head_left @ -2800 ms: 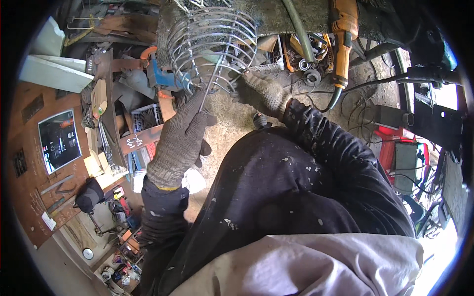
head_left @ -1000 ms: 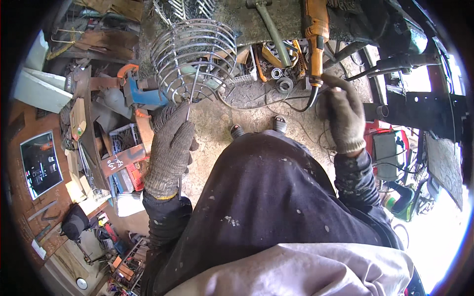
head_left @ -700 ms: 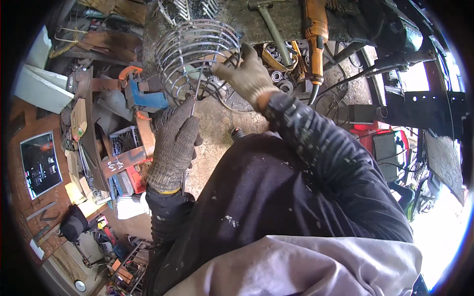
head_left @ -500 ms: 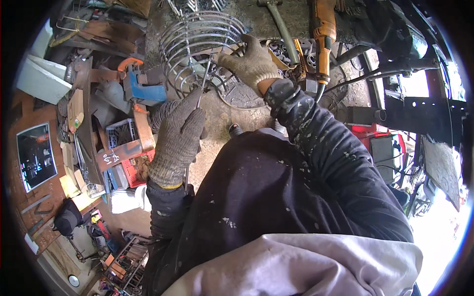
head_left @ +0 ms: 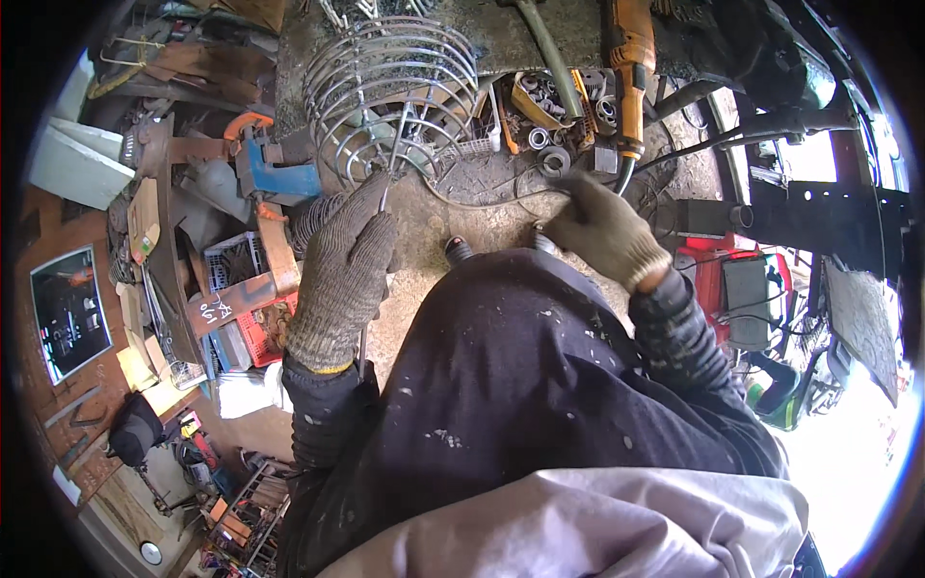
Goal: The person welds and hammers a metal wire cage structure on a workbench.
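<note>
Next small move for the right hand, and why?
I'd probably bring the right hand over to the near edge of the cage to steady it. It hangs apart from the cage with nothing visible in it, while the left hand is occupied with the rod, whose upper end overlaps the cage in view.

- On our left hand (head_left: 345, 260) we wear a grey-brown knitted glove (head_left: 332, 313), ribbed lengthwise, with a thin yellow edge at its cuff.
- On our right hand (head_left: 605, 229) we see a glove of similar drab knit, blurred at the fingers, its cuff paler and ribbed.
- Our left sleeve (head_left: 323, 424) is dark and wrinkled; our right sleeve (head_left: 689, 352) is dark too, spattered with pale specks.
- Over our legs lies dark cloth (head_left: 520, 356), dotted with whitish spots.
- Across our front we have a creased, pale mauve-grey cloth (head_left: 578, 530).
- Our footwear (head_left: 458, 251) looks dark with lighter stripes.
</note>
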